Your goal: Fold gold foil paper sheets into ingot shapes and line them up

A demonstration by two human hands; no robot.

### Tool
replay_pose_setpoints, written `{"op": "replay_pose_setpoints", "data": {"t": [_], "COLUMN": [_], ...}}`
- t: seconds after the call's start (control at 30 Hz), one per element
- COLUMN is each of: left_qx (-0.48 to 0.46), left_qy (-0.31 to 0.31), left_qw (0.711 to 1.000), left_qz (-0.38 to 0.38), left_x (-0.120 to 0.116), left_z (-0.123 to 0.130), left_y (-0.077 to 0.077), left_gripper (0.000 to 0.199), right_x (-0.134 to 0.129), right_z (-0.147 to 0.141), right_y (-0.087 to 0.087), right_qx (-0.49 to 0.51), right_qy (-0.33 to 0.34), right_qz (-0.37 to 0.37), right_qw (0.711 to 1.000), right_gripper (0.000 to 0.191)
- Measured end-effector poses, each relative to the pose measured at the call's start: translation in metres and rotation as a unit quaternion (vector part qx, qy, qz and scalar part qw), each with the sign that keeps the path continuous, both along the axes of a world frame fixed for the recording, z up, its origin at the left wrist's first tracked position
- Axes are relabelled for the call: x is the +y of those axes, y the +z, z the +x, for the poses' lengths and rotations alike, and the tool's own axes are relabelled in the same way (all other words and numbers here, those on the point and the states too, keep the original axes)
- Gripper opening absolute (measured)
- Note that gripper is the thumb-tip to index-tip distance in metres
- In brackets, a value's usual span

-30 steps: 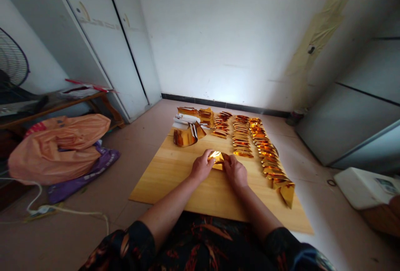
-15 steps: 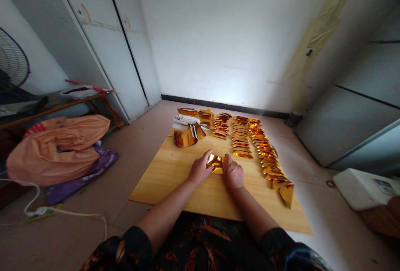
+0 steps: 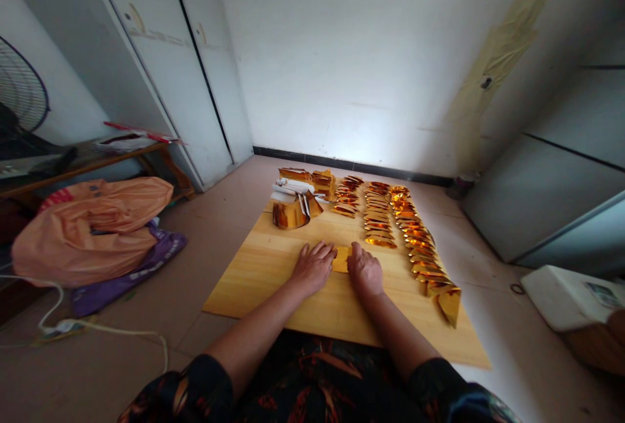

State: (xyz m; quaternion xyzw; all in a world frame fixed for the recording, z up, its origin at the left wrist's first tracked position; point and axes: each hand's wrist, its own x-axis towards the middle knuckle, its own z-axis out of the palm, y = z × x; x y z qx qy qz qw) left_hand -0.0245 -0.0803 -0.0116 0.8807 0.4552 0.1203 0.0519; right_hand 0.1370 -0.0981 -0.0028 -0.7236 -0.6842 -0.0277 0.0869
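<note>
A small sheet of gold foil paper point(image 3: 341, 259) lies flat on the wooden board point(image 3: 273, 280), between my two hands. My left hand point(image 3: 314, 269) rests palm down at its left edge, fingers stretched out and lying flat, their tips touching the foil. Curled at the right edge is my right hand point(image 3: 365, 270), its fingers closed on the foil and covering that side. Beyond my hands, folded gold foil pieces stand in rows: a short row point(image 3: 346, 196), a middle row point(image 3: 379, 215) and a long row point(image 3: 417, 241) on the right.
At the board's far left lie a curved stack of gold foil sheets point(image 3: 291, 213), a white wrapped bundle point(image 3: 294, 186) and more foil stacks point(image 3: 323, 182). An orange plastic bag point(image 3: 88, 234) and a white cord point(image 3: 117, 332) are on the floor to the left. A white box point(image 3: 566, 296) is at the right.
The gold foil paper has gone from raised and creased to flat on the board. My left hand has turned from a pinch to flat, outstretched fingers; my right hand has barely moved.
</note>
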Motion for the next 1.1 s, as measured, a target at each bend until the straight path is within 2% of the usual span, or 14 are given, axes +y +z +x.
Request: {"op": "replay_pose_setpoints", "data": {"t": [0.27, 0.43, 0.57, 0.87, 1.1], "left_qx": [0.021, 0.019, 0.012, 0.020, 0.022], "left_qy": [0.002, 0.005, 0.008, 0.039, 0.038], "left_qw": [1.000, 0.999, 1.000, 0.998, 0.998], "left_qz": [-0.022, -0.032, -0.025, -0.040, -0.045], "left_x": [0.001, 0.002, 0.002, 0.005, 0.004], "left_z": [0.001, 0.002, 0.000, -0.003, -0.003], "left_y": [0.004, 0.008, 0.007, 0.001, 0.005], "left_gripper": [0.039, 0.039, 0.039, 0.040, 0.040], "right_x": [-0.003, 0.002, 0.007, 0.008, 0.008], "right_z": [0.006, 0.001, -0.002, 0.003, 0.003], "right_y": [0.009, 0.015, 0.019, 0.020, 0.018], "right_qx": [0.023, 0.029, 0.041, 0.041, 0.049], "right_qy": [-0.027, -0.031, -0.054, -0.045, -0.044], "right_qz": [0.017, -0.036, -0.044, -0.063, -0.059], "right_qw": [0.999, 0.998, 0.997, 0.996, 0.996], "right_gripper": [0.027, 0.020, 0.019, 0.018, 0.025]}}
